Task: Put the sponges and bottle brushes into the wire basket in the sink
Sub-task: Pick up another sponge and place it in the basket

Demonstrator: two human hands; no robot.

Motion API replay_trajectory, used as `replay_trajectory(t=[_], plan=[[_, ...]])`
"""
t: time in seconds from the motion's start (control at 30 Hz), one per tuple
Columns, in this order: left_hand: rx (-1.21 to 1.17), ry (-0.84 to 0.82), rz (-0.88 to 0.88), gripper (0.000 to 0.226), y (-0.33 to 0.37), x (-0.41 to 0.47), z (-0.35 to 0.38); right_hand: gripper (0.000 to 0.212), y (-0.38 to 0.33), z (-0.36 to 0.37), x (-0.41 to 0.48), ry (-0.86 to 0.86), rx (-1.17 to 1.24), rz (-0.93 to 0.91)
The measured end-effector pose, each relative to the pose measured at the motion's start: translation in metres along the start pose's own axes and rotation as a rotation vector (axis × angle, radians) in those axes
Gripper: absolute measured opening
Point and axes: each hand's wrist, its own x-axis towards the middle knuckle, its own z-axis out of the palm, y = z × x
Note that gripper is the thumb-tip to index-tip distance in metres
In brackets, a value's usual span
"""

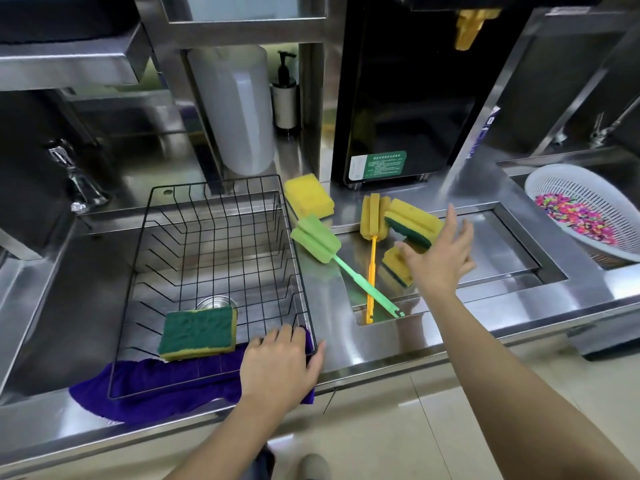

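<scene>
A: Right hand (pixel 440 251), how do you log it?

B: I read it as spread wide, fingers splayed, nothing gripped. It hovers over the yellow sponge with the dark green scouring face (pixel 412 221) lying tilted on the stainless steel bench (pixel 381 344); I can't tell if the fingertips touch it.

A: Left hand (pixel 280 365)?

B: Loosely curled, palm down on the near right corner of the black wire basket (pixel 221 216), fingers over the rim and on the purple cloth (pixel 156 382) draped beneath.

A: Task items?

B: One green-topped yellow sponge (pixel 199 332) is already in the basket, at its near edge. On the bench: a plain yellow sponge (pixel 308 195) by the basket's far right corner, a green foam bottle brush (pixel 317 239) and a yellow foam bottle brush (pixel 372 216) with handles crossing, and a small yellow-green sponge (pixel 396 265) under the right hand.
</scene>
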Motion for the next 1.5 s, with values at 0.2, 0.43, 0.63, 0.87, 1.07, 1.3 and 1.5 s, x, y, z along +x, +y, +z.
replay_trajectory(t=[0.2,0.43,0.63,0.87,1.07,1.3,1.5], plan=[[-0.010,0.012,0.001,0.048,-0.001,-0.001,0.000,0.106,-0.008,0.003,0.021,-0.192,-0.066,-0.025],[-0.011,0.017,0.020,0.046,-0.002,-0.001,0.001,0.051,-0.019,-0.007,0.028,-0.077,0.311,0.057],[-0.020,0.019,0.042,0.045,-0.005,-0.001,0.000,0.042,-0.076,-0.027,0.028,-0.033,0.547,-0.040],[0.005,0.107,0.094,0.049,-0.029,-0.007,-0.003,0.049,-0.126,-0.010,0.002,-0.291,0.728,-0.126],[0.028,0.141,0.024,0.053,-0.061,-0.025,-0.006,0.059,-0.147,0.031,-0.029,-0.573,0.655,-0.122],[0.078,0.196,-0.011,0.050,-0.079,-0.037,-0.005,0.055,-0.175,0.072,-0.074,-0.784,0.531,-0.266],[0.063,0.236,-0.004,0.046,-0.079,-0.037,-0.003,0.062,-0.183,0.100,-0.107,-1.078,0.460,-0.244]])
